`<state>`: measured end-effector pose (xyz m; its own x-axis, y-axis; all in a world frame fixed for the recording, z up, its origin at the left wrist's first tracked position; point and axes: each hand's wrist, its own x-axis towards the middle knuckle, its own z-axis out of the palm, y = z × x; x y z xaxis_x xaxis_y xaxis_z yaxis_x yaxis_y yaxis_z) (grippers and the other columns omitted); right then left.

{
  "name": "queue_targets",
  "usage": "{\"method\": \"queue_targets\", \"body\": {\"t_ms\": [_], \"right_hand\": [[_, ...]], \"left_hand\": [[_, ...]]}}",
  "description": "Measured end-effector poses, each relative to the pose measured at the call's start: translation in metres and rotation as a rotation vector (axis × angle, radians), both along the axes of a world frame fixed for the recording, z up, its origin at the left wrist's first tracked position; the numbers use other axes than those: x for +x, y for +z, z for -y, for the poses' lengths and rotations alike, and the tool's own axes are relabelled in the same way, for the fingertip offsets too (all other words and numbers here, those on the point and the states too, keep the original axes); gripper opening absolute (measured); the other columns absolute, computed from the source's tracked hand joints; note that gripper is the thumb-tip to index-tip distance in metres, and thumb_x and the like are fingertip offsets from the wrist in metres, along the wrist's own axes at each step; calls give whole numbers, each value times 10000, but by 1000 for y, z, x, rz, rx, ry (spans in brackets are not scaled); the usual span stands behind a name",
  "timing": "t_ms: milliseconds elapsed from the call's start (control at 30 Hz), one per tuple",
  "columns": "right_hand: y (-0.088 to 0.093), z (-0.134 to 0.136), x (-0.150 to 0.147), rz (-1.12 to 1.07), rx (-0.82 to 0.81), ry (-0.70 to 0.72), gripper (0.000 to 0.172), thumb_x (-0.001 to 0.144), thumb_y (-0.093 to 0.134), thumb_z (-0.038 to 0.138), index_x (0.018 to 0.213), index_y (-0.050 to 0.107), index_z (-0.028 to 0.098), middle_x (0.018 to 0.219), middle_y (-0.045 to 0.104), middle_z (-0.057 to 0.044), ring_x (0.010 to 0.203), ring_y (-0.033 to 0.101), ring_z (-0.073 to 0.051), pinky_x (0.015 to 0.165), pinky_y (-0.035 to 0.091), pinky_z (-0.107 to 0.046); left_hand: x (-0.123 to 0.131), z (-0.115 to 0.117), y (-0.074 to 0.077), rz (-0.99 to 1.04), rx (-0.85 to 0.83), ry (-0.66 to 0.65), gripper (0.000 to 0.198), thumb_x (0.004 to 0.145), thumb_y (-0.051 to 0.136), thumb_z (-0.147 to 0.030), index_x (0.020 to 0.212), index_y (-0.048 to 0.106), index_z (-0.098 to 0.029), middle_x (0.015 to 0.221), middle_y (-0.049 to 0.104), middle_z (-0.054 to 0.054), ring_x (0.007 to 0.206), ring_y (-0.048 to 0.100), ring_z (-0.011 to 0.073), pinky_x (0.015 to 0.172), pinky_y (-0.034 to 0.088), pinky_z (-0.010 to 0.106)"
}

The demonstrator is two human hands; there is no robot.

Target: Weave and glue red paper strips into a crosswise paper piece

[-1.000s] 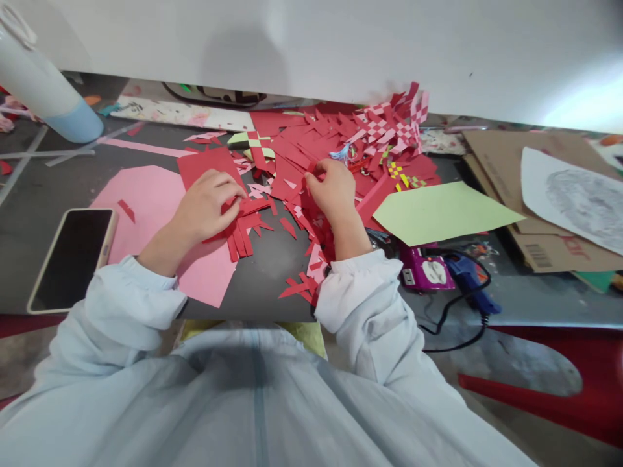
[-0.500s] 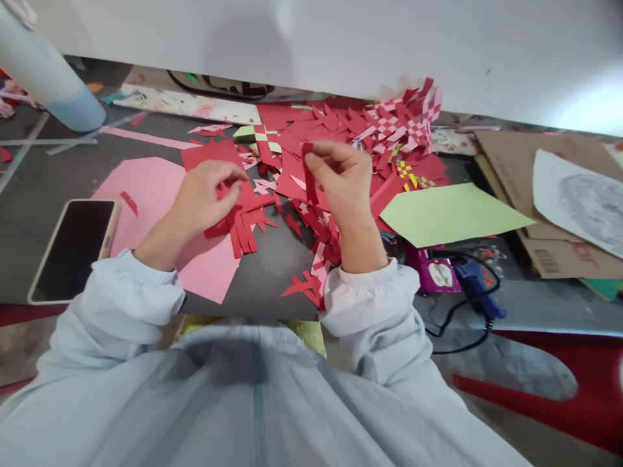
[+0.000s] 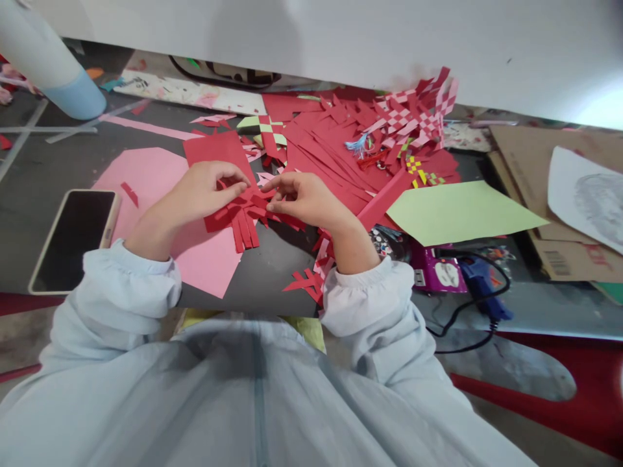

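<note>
My left hand (image 3: 204,188) is closed in a pinch at a cluster of red paper strips (image 3: 246,230), thumb and forefinger meeting at its upper part. Close by on the right, my right hand (image 3: 309,201) pinches a red paper strip (image 3: 263,196) against the same cluster. The fingertips partly hide where the strips cross. Under the cluster and my left hand lie a red paper sheet (image 3: 219,150) and a larger pink paper sheet (image 3: 211,263).
Red strips (image 3: 331,165) and pink-red checkered woven pieces (image 3: 403,120) pile up behind. A phone (image 3: 73,240) and a bottle (image 3: 73,91) stand left. On the right are light green paper (image 3: 462,211), a purple packet (image 3: 435,272), a blue glue gun (image 3: 481,285) and cardboard (image 3: 559,253).
My right hand has come down and left with the red strip, from above the pile to the cluster beside my left hand. My left hand has hardly moved.
</note>
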<state>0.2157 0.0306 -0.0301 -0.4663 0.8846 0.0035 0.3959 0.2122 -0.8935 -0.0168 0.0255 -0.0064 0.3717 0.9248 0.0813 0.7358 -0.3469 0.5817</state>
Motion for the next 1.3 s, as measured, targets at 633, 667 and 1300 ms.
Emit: {"method": "queue_targets", "body": {"t_ms": [633, 667, 1300], "right_hand": [[-1, 3, -7, -238, 90, -90, 317, 771, 769, 360, 1049, 688, 230, 808, 700, -5, 789, 673, -170, 791, 562, -338], [-1, 3, -7, -235, 94, -94, 310, 774, 766, 352, 1047, 685, 228, 804, 699, -5, 783, 673, -171, 787, 562, -341], [1, 2, -9, -195, 103, -42, 403, 805, 698, 615, 773, 687, 214, 718, 643, -10, 683, 573, -150, 694, 498, -316]], "left_hand": [[-3, 2, 5, 199, -52, 46, 171, 840, 680, -350, 859, 720, -185, 816, 715, 43, 782, 669, 175, 756, 567, 330], [-3, 2, 5, 208, -56, 46, 166, 844, 677, -340, 882, 724, -186, 833, 717, 46, 801, 675, 179, 772, 571, 338], [-2, 1, 7, 97, -119, -50, 236, 836, 660, -426, 846, 697, -193, 767, 688, 18, 750, 647, 163, 704, 517, 294]]}}
